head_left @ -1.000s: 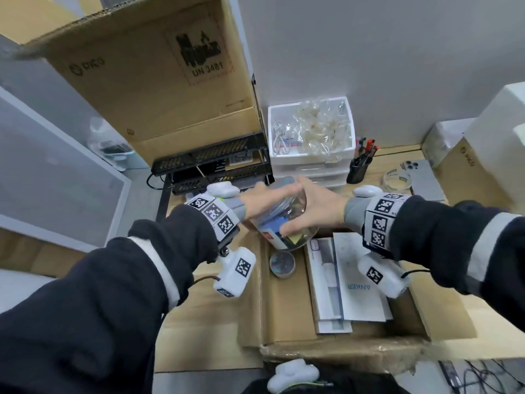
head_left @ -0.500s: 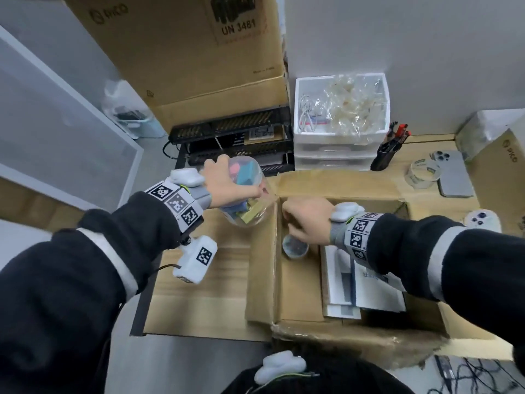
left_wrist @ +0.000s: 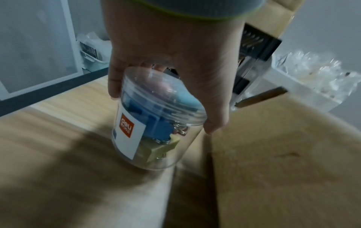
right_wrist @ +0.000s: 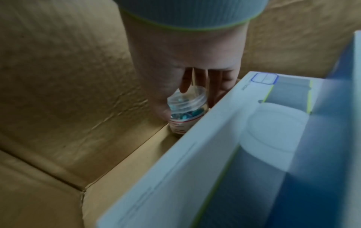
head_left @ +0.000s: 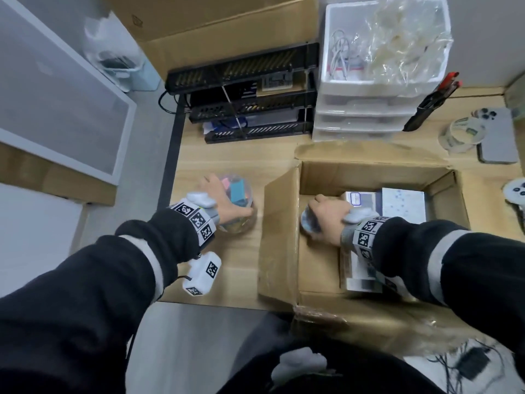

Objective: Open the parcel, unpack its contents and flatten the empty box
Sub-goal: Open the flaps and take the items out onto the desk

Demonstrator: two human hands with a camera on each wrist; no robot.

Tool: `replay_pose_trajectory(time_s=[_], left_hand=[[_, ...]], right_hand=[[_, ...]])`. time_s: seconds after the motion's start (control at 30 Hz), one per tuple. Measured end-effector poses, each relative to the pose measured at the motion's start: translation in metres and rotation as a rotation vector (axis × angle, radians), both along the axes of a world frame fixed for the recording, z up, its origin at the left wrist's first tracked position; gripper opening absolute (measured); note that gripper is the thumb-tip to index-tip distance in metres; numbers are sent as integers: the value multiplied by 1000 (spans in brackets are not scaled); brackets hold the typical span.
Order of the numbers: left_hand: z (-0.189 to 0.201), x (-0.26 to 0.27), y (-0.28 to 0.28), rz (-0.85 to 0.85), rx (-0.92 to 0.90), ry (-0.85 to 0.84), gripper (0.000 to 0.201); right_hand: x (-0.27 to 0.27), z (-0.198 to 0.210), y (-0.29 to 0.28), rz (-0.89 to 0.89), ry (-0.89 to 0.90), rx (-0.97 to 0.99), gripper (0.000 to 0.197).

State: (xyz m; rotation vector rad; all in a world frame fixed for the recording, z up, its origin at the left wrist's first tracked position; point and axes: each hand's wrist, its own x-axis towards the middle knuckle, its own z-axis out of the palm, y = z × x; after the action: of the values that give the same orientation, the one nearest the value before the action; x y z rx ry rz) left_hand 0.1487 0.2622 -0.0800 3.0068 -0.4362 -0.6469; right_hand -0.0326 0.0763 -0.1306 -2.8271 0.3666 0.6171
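Observation:
The open cardboard parcel (head_left: pixel 281 223) sits on the wooden desk (head_left: pixel 227 155). My left hand (head_left: pixel 224 200) grips a large clear jar of coloured binder clips (head_left: pixel 237 189) by its lid, just left of the parcel's upright flap; in the left wrist view the large jar (left_wrist: pixel 156 123) stands on or just above the desk. Inside the parcel, my right hand (head_left: pixel 329 220) closes around a small clear jar (head_left: pixel 308 223), which shows as a small jar of blue pieces (right_wrist: pixel 185 111) on the box floor. White flat boxes (head_left: pixel 383 203) lie beside it in the parcel.
Black stacked trays (head_left: pixel 250 92) and white plastic drawers (head_left: pixel 369 103) stand at the back of the desk. A tape roll (head_left: pixel 460 135), a phone (head_left: pixel 497 137) and a game controller (head_left: pixel 515 191) lie at the right. A big cardboard box (head_left: pixel 213 21) rises behind.
My left hand has carried the large jar out of the parcel and down to the desk at its left. My right hand has dropped into the parcel and taken hold of the small jar.

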Motion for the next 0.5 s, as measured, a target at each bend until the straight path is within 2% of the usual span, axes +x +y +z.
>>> replay_pose_trajectory(time_s=[0.13,0.23,0.33,0.5], left_hand=[[-31,10,-2,-49,54,25,113],[-31,18,-10,-154,72,25,103],[-34,23,-16,-158,29,18,99],[-39,31,-16,-132,59,108,119]], right_hand=[[-12,29,-20,45,-22,201,48],[-13,67,-45,143,-17,218,46],[-9,102,-71,137,-206,212,44],[11,149,-78,86,-517,184,50]])
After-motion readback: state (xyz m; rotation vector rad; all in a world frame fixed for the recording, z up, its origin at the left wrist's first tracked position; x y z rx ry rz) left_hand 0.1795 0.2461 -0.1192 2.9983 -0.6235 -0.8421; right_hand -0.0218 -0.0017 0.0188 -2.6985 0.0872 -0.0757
